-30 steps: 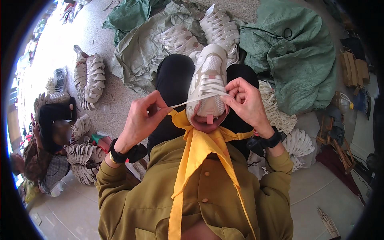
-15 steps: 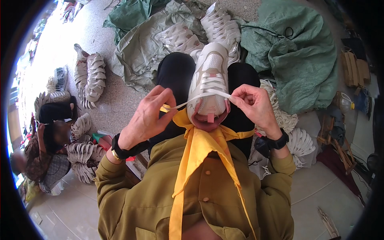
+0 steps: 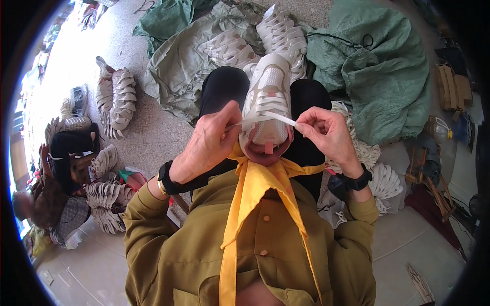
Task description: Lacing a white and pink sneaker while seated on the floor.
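A white sneaker (image 3: 269,76) with a pink lining and heel tab rests between my knees, its toe pointing away from me. White lace (image 3: 282,118) crosses its tongue, and a loose end runs out to each side. My right hand (image 3: 326,135) pinches one end between thumb and forefinger, just right of the shoe's opening. On the other side, the fingers of my left hand (image 3: 217,133) are closed on the other end, which is partly blurred. A yellow apron (image 3: 260,186) hangs below the heel, its ties spread to both sides.
Stacks of white shoe uppers (image 3: 283,35) lie ahead on grey-green sheeting (image 3: 173,76). To the right is a large green sack (image 3: 385,76). More stacked uppers (image 3: 122,99) stand on the floor at left, where another person (image 3: 51,199) sits bent over. Wooden stools (image 3: 434,183) stand at far right.
My left hand has moved toward the shoe and turned, its fingers closing in. My right hand has stayed nearly in place. At far left, the other person has shifted back.
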A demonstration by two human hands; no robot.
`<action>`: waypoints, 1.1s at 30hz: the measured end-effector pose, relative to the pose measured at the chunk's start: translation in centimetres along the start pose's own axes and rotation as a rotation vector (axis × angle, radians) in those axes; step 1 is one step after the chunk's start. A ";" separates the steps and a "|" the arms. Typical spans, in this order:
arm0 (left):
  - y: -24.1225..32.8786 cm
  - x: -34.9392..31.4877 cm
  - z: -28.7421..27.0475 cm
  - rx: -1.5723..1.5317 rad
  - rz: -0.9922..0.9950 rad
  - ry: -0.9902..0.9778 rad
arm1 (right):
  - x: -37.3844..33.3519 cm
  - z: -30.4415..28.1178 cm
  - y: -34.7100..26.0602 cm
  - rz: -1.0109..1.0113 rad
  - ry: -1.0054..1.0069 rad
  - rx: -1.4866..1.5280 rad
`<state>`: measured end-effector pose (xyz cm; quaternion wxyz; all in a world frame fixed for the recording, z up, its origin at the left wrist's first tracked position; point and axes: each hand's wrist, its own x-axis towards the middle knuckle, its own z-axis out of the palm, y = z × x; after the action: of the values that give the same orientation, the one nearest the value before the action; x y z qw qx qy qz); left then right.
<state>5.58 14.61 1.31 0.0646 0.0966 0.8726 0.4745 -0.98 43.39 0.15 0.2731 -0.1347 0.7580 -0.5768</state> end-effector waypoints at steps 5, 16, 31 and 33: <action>0.8 -0.3 -0.3 -0.142 -0.054 -0.026 | 0.0 0.1 0.2 -0.017 0.013 0.018; 0.4 -0.3 -0.2 -0.312 -0.140 -0.040 | 0.6 -1.2 -0.3 0.016 0.000 -0.115; 2.7 0.4 -1.2 -0.409 -0.078 -0.046 | 3.0 3.7 -4.0 -0.303 -0.208 -0.021; 2.2 0.4 -1.8 -0.461 -0.118 -0.060 | 2.6 1.3 -3.3 -0.322 -0.143 -0.188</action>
<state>5.09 14.39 4.17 0.1386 0.0423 0.7429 0.6535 -2.75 39.99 2.33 0.2167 -0.3200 0.7558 -0.5286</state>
